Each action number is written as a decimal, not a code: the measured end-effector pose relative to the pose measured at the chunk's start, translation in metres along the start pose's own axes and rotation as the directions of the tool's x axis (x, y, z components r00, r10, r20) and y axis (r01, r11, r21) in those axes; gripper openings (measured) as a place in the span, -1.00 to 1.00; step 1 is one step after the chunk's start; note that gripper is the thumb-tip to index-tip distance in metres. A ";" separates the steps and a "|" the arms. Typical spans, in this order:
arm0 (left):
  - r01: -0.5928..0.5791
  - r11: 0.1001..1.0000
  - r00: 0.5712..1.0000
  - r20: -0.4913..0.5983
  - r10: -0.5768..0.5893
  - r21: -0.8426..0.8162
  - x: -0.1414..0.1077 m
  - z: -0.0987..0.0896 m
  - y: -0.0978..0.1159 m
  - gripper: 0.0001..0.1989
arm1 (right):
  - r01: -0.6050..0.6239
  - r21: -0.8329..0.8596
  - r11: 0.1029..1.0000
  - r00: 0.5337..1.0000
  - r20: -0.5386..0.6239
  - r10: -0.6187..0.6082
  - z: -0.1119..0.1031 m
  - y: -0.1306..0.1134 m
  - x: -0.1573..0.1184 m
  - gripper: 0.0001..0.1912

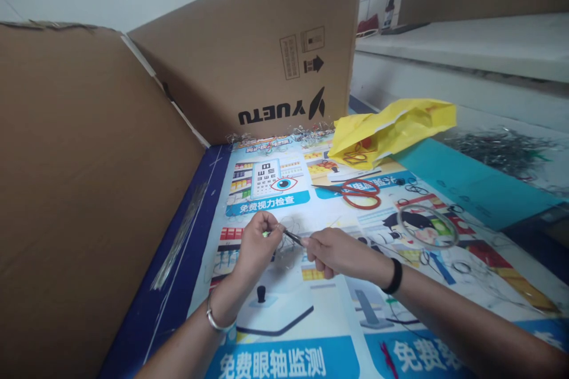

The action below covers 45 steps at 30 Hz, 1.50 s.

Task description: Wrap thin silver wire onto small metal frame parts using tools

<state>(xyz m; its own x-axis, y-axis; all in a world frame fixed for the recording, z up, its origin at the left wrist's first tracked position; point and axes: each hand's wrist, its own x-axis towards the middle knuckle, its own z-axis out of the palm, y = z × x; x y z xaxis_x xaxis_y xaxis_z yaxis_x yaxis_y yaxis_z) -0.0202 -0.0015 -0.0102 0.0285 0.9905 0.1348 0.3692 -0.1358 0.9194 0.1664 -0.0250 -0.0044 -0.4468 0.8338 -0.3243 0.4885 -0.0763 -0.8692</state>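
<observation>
So the left hand (256, 246) has thumb and fingers pinched tight together, and as far as I can make out it's nipping some fine wire (281, 250), plus a little bit of green showing between the fingers. Pretty blurry right there, so don't hold me to exactly what's in the pinch. Loops of the wire spread around and just under those fingertips.

The right hand (332, 250) is closed around a slim dark tool (293, 238), no gap in the grip, and the tool's tip points left, right up at the left fingertips. Can't tell if the tip is actually biting the wire.

Around the fingers: scissors (344, 189) with red handles lie beyond the right hand, slightly to its right, and a yellow bag (395, 130) sits farther out past those. A wire ring (455, 232) is off to the right of the right fingers. Left of the left fingers, well apart, there's a bundle of straight wires (180, 240). A pink thread (388, 360) is on the near side of the right hand. Everything's over a printed sheet (329, 314).
</observation>
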 end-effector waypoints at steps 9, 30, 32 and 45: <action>0.000 0.995 0.999 -0.052 0.005 0.097 -0.004 0.003 0.006 -0.89 | -0.016 -0.081 0.997 0.999 -0.048 0.012 0.002 -0.004 -0.001 -0.52; -0.165 0.922 0.982 -0.031 0.187 0.351 -0.005 -0.007 0.013 -0.98 | -0.018 -0.584 0.811 0.975 -0.189 -0.114 0.010 -0.014 -0.007 -0.55; -0.101 0.961 0.994 -0.017 0.109 0.257 -0.001 -0.008 0.011 -0.97 | -0.022 -0.580 0.814 0.976 -0.188 -0.108 0.009 -0.014 -0.007 -0.55; -0.025 1.000 0.996 0.086 0.025 -0.006 0.005 -0.012 0.012 -0.92 | 0.010 -0.446 0.895 0.985 -0.149 -0.086 0.005 -0.014 -0.005 -0.58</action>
<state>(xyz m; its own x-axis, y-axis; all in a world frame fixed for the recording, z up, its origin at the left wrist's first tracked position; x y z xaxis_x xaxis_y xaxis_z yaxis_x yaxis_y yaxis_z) -0.0273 0.0015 0.0058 0.1173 0.9851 0.1261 0.3630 -0.1607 0.9178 0.1579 -0.0304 0.0074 -0.3705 0.9093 -0.1895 0.7670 0.1844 -0.6146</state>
